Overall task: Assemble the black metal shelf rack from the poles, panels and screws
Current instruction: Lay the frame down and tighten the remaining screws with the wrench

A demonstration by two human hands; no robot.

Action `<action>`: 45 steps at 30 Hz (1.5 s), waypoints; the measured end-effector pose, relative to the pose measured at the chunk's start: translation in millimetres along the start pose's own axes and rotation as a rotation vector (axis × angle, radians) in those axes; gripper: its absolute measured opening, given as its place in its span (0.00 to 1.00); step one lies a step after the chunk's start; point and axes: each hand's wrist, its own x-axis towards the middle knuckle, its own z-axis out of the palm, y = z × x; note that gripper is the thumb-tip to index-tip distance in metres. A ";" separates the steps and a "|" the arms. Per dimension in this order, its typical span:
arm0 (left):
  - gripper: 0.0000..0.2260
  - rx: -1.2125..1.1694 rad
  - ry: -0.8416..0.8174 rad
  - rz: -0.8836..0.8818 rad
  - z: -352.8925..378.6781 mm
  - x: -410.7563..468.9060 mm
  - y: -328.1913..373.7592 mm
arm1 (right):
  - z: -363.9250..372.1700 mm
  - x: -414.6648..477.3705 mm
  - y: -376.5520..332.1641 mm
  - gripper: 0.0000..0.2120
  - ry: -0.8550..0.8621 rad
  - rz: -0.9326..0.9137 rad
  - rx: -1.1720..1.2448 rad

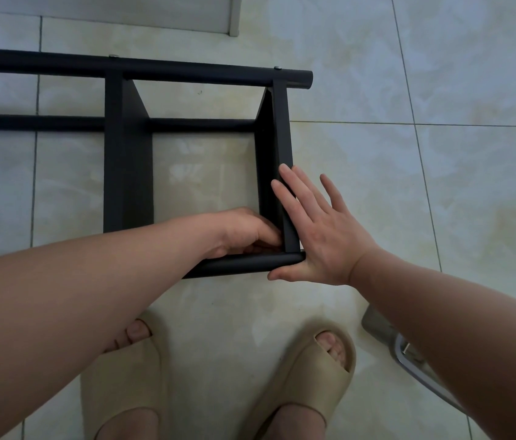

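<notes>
Slippers [306,387] nearest; rack [127,160] lies sideways on floor [425,192]. Right hand [320,231] flat, pressing end panel [282,138]. Left hand [245,230] curled at pole [247,265] joint, grip hidden. Likely stiff, slick steel: hold poles.

no readable text, labels, brands or numbers on anything in view

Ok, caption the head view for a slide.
Left hand works at the black rack's near corner; flat right hand braces the end panel.
</notes>
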 end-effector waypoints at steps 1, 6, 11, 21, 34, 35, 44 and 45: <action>0.17 -0.010 -0.010 -0.001 -0.2 -0.1 -0.1 | 0.1 0.0 -0.1 0.60 -0.003 0.000 -0.001; 0.09 -0.074 -0.018 -0.017 0.0 0.1 -0.3 | 0.3 -0.3 0.0 0.60 -0.003 0.002 0.000; 0.06 -0.085 -0.005 -0.031 1.4 1.8 0.3 | -0.3 -0.2 0.1 0.60 -0.004 0.001 0.006; 0.07 -0.092 -0.042 -0.047 -1.3 1.8 -2.3 | -0.8 -0.1 -0.1 0.60 -0.008 0.004 0.004; 0.10 -0.073 -0.061 -0.014 -1.8 3.5 -3.0 | -1.1 -0.3 -0.1 0.60 -0.007 0.005 0.010; 0.11 -0.086 -0.075 -0.026 -2.1 3.6 -3.4 | -0.9 -0.4 0.1 0.60 -0.006 0.005 0.010; 0.07 -0.020 -0.041 0.003 -1.3 5.9 -3.4 | -1.0 0.2 0.2 0.60 -0.007 0.009 0.011; 0.07 -0.022 -0.045 0.004 -1.5 5.8 -3.3 | -1.1 0.2 0.3 0.60 -0.006 0.010 0.010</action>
